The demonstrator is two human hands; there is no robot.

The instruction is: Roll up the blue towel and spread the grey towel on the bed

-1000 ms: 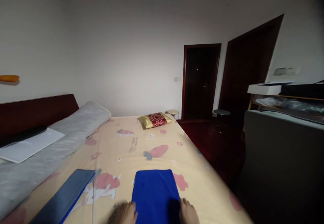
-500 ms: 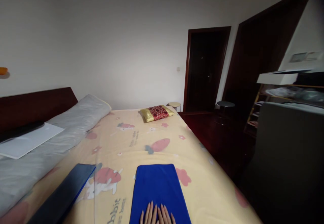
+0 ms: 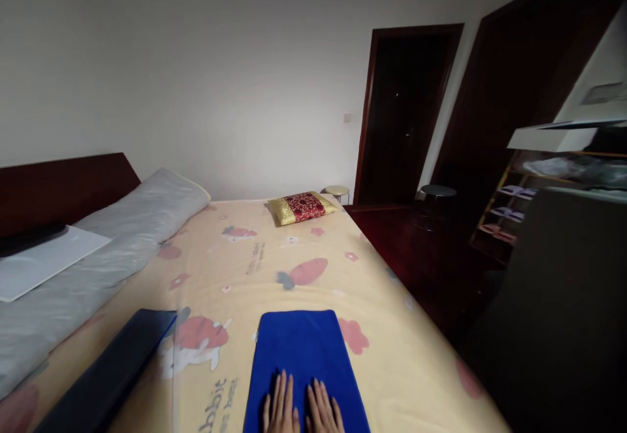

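Note:
A folded bright blue cloth point(image 3: 298, 348) lies on the yellow printed bedsheet point(image 3: 255, 270) near the bottom of the view. My left hand point(image 3: 281, 410) and my right hand point(image 3: 323, 412) rest flat on the cloth's near end, side by side, fingers stretched forward. Only the fingers and part of each hand show; the wrists are cut off by the frame's lower edge. Neither hand holds anything.
A dark blue folded piece point(image 3: 105, 374) lies to the left of the cloth. A grey bolster point(image 3: 112, 237) with a white board point(image 3: 39, 266) runs along the headboard. A red-and-gold pillow point(image 3: 301, 208) sits at the far corner. Stools, dark doors and a shelf stand right of the bed.
My hands went from the two sides of the blue cloth onto its top, lying flat; since half a second ago they have drawn slightly apart. The view tilted and shifted a little.

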